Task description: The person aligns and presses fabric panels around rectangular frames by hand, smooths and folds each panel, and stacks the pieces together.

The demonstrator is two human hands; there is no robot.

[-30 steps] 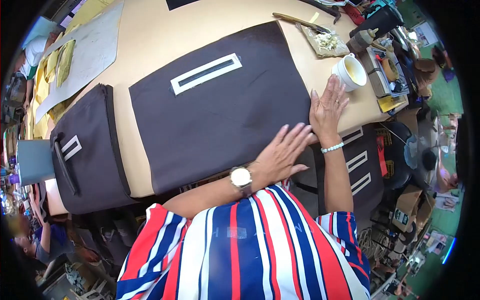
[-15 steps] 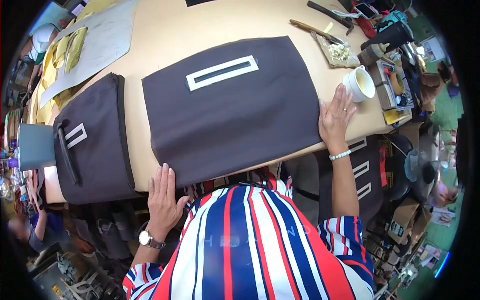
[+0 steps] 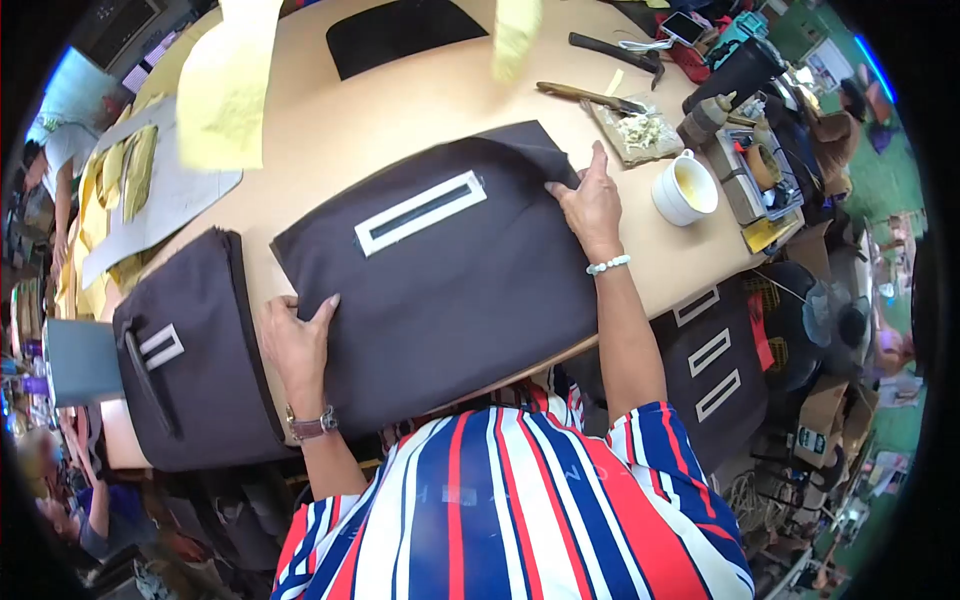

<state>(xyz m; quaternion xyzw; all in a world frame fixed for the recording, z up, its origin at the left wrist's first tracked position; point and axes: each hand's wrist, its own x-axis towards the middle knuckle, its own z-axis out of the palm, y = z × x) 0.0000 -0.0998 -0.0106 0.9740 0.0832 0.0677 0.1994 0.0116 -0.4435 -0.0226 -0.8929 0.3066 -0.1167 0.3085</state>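
Observation:
A dark brown fabric panel (image 3: 450,310) lies at the table's front edge, with a white-bordered slot (image 3: 420,213) near its far side. My left hand (image 3: 295,345) grips the panel's left edge, thumb on top and the other fingers curled under or behind it. At the upper right edge, my right hand (image 3: 592,208) pinches the panel, whose corner is slightly raised and creased there. To the left rests a stack of similar dark pieces (image 3: 205,340); a dark handle-like strip (image 3: 150,382) and a small white frame (image 3: 162,345) show on its top piece.
Right of the panel stand a white cup (image 3: 685,188) and a brush (image 3: 590,97) by a glue-smeared board (image 3: 640,132). Behind lie a hammer (image 3: 615,52) and a black piece (image 3: 405,35). Yellow sheets (image 3: 225,90) hang above the table's far side. Other people are at the left.
Both hands went from lying flat at the panel's edges to gripping them. My right hand moved up and left along the edge. The view shifted, and yellow sheets came into sight.

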